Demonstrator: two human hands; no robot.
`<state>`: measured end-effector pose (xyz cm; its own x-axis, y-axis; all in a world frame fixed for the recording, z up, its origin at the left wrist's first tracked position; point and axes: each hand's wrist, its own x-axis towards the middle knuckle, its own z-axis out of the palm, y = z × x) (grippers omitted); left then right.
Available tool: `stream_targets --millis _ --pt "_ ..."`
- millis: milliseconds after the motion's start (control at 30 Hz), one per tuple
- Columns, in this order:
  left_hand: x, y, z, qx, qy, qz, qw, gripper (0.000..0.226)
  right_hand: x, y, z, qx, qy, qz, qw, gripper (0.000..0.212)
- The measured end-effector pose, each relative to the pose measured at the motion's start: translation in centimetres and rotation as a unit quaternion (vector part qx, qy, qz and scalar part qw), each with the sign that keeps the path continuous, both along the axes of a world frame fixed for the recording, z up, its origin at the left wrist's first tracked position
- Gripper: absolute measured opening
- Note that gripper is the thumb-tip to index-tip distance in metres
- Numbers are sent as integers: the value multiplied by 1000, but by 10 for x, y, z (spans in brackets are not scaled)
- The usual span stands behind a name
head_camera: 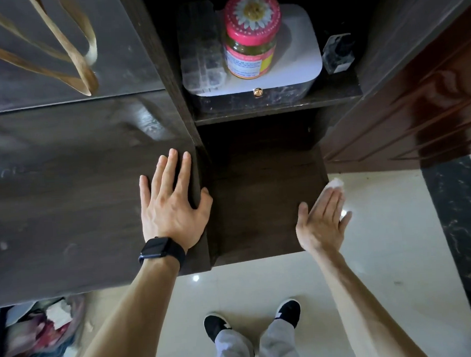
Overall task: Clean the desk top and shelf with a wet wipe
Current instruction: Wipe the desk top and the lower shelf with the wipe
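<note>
Desk top (69,205) dark wood, left hand (174,207) flat on it, fingers spread, thumb over right edge, black watch (162,251) on wrist. Upper shelf (280,103): clear grid box (200,56), contents unclear; pink-lidded jar (250,36) on white case (292,69). Lower shelf (261,198) bare. Right hand (324,223) at its right edge, fingers straight and together, wet wipe (336,183) pressed under fingertips.

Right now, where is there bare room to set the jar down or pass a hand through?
The lower shelf is bare between the left hand on the desk top and the right hand pressing the wet wipe at its right edge. The upper shelf is crowded: white box, jar, dark bottle.
</note>
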<state>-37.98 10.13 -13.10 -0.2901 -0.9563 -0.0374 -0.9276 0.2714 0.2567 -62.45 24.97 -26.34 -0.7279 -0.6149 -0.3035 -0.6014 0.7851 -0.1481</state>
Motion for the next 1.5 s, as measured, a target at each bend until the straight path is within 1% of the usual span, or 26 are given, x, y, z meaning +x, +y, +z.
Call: stream_targets --millis 67,133,200,267,333,400,433,467,533,600,667,767,800,833,867,933,1000,1100,1200,1300,1333,1400,1500 --pt "1 2 -2 -5 1 2 1000 72 -7 -37 -2 -6 -12 0 1000 76" --pt "2 2 -3 -8 5 5 1000 72 5 -63 -3 -21 -5 26 999 73" --pt "4 1 -4 -10 6 9 1000 72 35 -71 -3 -27 -1 103 994 71" --pt "6 0 -3 -12 5 11 1000 71 76 -59 -2 -35 -9 194 980 68" --pt "9 1 -3 -11 1 14 1000 71 114 -31 -2 -46 -34 273 960 68" --pt "9 2 -4 -7 2 14 1000 71 127 2 1 -51 -48 337 939 66" --pt "7 2 -3 -5 4 13 1000 72 119 18 -1 -47 -43 342 938 65" --pt "5 2 -3 -4 7 12 1000 72 103 33 -4 -37 -36 317 947 64" --pt "2 2 -3 -6 9 12 1000 72 60 58 -8 -16 -12 199 980 65" --pt "2 2 -4 -6 8 11 1000 71 25 70 -4 15 -8 77 997 67" --pt "3 1 -4 -5 7 10 1000 72 11 59 -2 22 -6 15 1000 70" --pt "3 3 -3 -3 6 9 1000 72 11 4 1 -31 -6 -46 998 72" --pt "3 4 -2 -6 8 11 1000 72 11 -18 2 -42 -12 -49 998 73" --pt "2 3 -2 -8 9 12 1000 72 13 -37 3 -39 -22 -32 999 73" --pt "3 2 -3 -12 9 14 1000 72 19 -52 3 -31 -26 11 999 72" --pt "4 -1 -4 -13 6 13 1000 72 46 -60 2 -27 -20 142 989 69" --pt "6 0 -5 -6 1 12 1000 72 86 -38 3 -41 -33 249 967 66" --pt "5 3 -4 -2 -2 9 1000 72 125 9 3 -79 -58 341 935 63" --pt "3 2 -2 1 -1 4 1000 71 117 41 0 -89 -66 421 900 60" --pt "1 1 -2 -1 1 6 1000 72 76 62 -2 -97 -47 469 877 71" --pt "1 1 -2 -1 0 6 1000 72 60 67 -2 -102 -35 476 873 69" --pt "1 1 -2 1 -2 5 1000 72 34 72 8 -112 -28 452 885 61" --pt "2 -1 -1 1 -1 4 1000 72 26 64 31 -156 -46 349 923 48"
